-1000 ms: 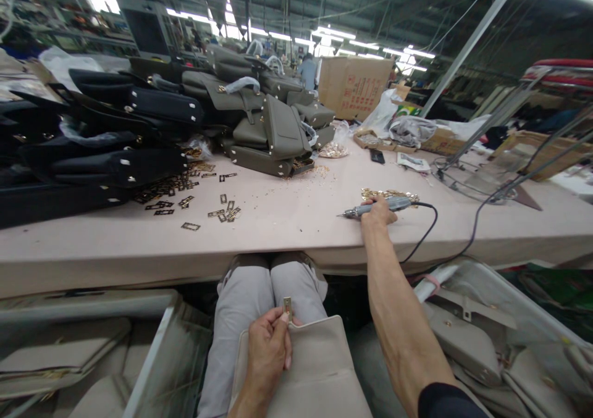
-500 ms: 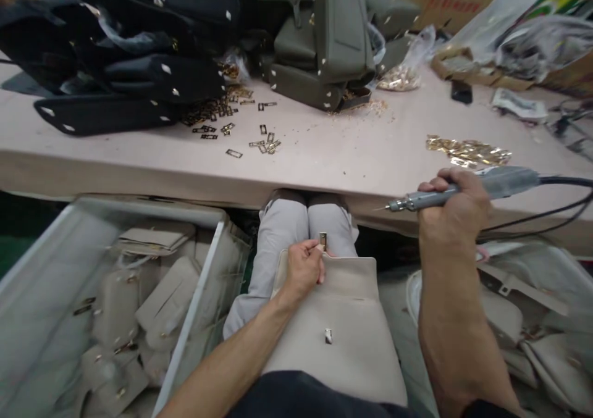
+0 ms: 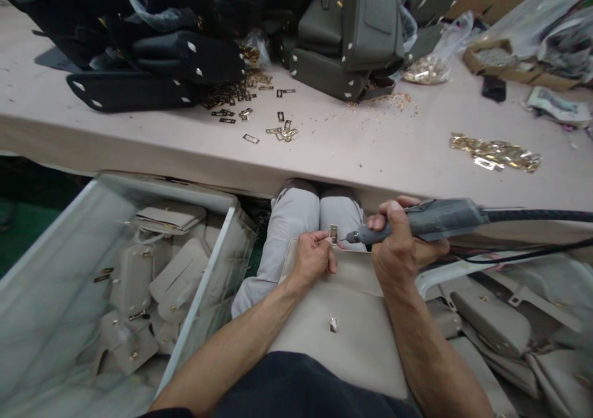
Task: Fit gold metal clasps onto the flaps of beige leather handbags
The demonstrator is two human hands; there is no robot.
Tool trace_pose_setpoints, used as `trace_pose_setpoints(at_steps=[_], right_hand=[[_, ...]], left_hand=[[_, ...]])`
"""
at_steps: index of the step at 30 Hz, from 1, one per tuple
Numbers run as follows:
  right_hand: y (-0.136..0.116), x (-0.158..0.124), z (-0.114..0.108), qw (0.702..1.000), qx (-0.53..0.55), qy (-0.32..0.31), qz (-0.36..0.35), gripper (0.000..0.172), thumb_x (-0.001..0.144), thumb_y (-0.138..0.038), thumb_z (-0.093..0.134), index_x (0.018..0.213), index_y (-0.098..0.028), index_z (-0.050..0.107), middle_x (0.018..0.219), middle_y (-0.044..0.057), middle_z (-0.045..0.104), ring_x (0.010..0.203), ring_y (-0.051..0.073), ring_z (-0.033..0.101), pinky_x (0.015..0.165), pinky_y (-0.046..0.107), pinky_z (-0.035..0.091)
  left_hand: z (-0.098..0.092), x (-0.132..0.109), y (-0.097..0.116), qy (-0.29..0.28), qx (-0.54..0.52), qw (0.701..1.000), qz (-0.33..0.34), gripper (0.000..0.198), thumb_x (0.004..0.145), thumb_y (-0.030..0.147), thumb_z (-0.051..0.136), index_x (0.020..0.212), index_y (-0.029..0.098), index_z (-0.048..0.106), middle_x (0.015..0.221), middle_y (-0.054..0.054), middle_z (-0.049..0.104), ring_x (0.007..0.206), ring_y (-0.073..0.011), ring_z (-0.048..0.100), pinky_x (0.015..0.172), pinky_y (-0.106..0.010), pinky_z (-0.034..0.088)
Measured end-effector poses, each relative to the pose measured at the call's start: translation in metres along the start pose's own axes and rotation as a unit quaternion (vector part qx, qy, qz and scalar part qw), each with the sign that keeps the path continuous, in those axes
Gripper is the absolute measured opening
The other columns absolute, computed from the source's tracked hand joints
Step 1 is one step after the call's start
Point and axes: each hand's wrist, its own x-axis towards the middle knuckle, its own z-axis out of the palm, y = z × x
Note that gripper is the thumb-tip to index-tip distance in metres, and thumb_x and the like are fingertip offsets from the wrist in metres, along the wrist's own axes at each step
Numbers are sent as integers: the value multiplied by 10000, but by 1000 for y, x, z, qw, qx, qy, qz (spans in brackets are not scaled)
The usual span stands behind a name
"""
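A beige bag (image 3: 345, 325) lies on my lap with a small metal fitting on its front. My left hand (image 3: 315, 259) pinches a small gold metal plate (image 3: 333, 233) upright at the bag's top edge. My right hand (image 3: 401, 245) is wrapped round a grey corded electric screwdriver (image 3: 424, 221). Its tip points left and touches the plate just beside my left fingers.
A pink worktable (image 3: 324, 152) carries stacks of black bags (image 3: 152, 54) and olive bags (image 3: 356, 35), scattered gold plates (image 3: 259, 109) and a gold hardware pile (image 3: 495, 152). A clear bin (image 3: 115, 282) of beige bags stands at my left; more beige bags (image 3: 491, 325) lie at my right.
My right hand lifted the screwdriver off the table and brought it down and left to the plate. My view tilted down toward my lap. My left hand kept hold of the plate.
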Motion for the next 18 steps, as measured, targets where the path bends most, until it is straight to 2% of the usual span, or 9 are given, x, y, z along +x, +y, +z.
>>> trace_pose_setpoints(at_steps=[5,18], right_hand=[[8,-6,1,999,-26,-23,-29,223,856,-289,761,976,-172,613,744,-4,618,502,104,536,513,277,515],[11,-13,8,998,-40,-40,-19,266,854,-337,779,982,-169,618,769,5,636,507,112,562,525,289,546]], left_hand=[[-1,-2,3,-8,1,1000,8,331,869,337,567,930,58,734,409,-14,576,282,-112,416,345,-193,257],[-3,-4,7,-9,4,1000,15,274,854,278,553,900,65,721,391,-7,562,272,-120,413,333,-198,266]])
